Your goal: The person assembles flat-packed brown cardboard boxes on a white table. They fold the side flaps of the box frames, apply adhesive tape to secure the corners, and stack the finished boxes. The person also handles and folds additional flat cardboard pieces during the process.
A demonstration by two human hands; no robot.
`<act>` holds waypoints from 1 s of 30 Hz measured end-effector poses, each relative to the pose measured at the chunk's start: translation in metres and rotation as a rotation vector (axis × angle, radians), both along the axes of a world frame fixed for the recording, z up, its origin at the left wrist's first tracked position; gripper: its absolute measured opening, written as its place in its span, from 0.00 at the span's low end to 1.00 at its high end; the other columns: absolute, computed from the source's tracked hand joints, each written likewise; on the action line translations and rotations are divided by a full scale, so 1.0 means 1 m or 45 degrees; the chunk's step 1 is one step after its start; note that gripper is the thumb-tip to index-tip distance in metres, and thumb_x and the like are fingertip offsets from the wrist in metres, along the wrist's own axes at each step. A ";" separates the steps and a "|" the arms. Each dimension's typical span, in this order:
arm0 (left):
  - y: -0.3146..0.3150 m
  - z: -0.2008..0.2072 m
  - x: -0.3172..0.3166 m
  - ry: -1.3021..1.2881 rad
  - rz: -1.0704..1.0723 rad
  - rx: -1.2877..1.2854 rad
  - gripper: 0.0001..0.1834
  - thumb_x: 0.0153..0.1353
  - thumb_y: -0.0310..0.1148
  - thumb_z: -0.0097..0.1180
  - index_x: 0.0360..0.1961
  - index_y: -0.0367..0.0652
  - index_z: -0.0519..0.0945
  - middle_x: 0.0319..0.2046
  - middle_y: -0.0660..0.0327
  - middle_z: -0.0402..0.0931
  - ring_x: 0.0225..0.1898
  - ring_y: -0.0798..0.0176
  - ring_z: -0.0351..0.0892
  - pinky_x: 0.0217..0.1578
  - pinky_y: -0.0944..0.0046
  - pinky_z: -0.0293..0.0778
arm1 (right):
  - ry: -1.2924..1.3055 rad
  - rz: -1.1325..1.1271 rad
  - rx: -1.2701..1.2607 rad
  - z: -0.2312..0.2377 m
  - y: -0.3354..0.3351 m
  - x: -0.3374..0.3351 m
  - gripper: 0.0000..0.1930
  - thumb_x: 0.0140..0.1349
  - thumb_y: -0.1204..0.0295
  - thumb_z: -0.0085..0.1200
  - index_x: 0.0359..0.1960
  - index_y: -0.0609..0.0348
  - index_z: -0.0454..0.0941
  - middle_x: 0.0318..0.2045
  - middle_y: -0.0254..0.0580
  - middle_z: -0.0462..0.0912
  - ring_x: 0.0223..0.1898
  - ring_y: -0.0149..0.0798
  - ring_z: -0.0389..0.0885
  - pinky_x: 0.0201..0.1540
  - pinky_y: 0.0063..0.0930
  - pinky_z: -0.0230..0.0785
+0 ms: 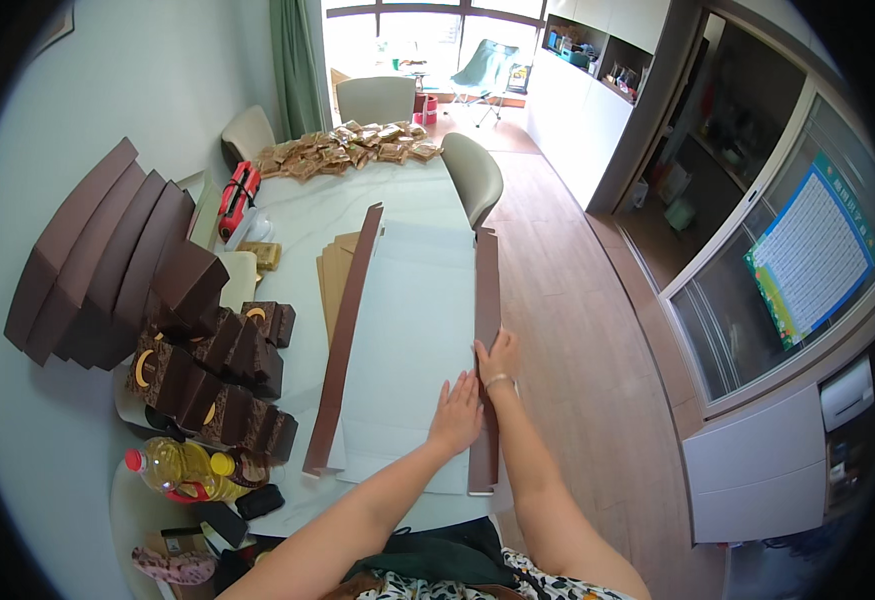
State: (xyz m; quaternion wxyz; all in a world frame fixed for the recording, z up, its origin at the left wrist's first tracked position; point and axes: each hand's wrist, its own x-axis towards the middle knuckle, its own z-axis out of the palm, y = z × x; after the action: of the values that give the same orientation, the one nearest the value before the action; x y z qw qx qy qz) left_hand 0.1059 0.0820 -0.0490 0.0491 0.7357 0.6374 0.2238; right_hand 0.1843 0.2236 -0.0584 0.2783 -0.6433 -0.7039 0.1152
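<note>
Cardboard sheet: I have a long sheet (412,320), white inside, lying on the pale table (412,195), its brown left flap (349,335) and right flap (487,280) running lengthwise.
Left hand: my left hand (455,418) rests flat on the white panel, fingers extended toward the right flap.
Right hand: I see my right hand (501,358) over the right flap, thumb toward the panel; whether it pinches the flap I cannot tell.
Between hands: they are close beside each other, left fingertips near the right wrist's bracelet (499,379).
Left side: tan cardboard (335,270) beside the left flap; small dark boxes (197,395) farther left, an oil bottle (169,465) nearer me.
Far end: a heap of gold packets (357,150).
</note>
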 end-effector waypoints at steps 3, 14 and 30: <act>-0.002 0.004 0.002 0.020 0.001 0.028 0.30 0.64 0.37 0.44 0.63 0.31 0.59 0.67 0.50 0.52 0.69 0.53 0.48 0.67 0.47 0.43 | -0.038 -0.093 -0.102 0.000 -0.041 0.027 0.23 0.54 0.53 0.58 0.40 0.62 0.74 0.44 0.50 0.76 0.48 0.52 0.72 0.48 0.43 0.66; -0.006 -0.007 0.006 -0.217 0.068 0.115 0.24 0.64 0.33 0.42 0.60 0.33 0.66 0.64 0.52 0.58 0.67 0.54 0.55 0.65 0.51 0.51 | 0.139 0.118 -0.218 0.026 -0.050 0.025 0.16 0.51 0.61 0.52 0.23 0.66 0.76 0.27 0.58 0.80 0.31 0.57 0.79 0.36 0.47 0.71; -0.008 0.053 -0.025 -0.629 -0.106 -0.567 0.32 0.47 0.48 0.62 0.51 0.40 0.71 0.48 0.53 0.69 0.47 0.49 0.73 0.48 0.54 0.71 | -0.476 0.015 -0.807 0.099 -0.049 -0.031 0.13 0.51 0.68 0.59 0.37 0.61 0.82 0.41 0.50 0.83 0.44 0.47 0.82 0.45 0.36 0.77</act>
State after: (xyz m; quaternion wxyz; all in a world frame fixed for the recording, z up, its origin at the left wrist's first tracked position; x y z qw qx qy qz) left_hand 0.0809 0.0738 0.0036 0.3705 0.6558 0.6090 0.2485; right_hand 0.1536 0.1746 0.0408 -0.0689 -0.7034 -0.6757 0.2098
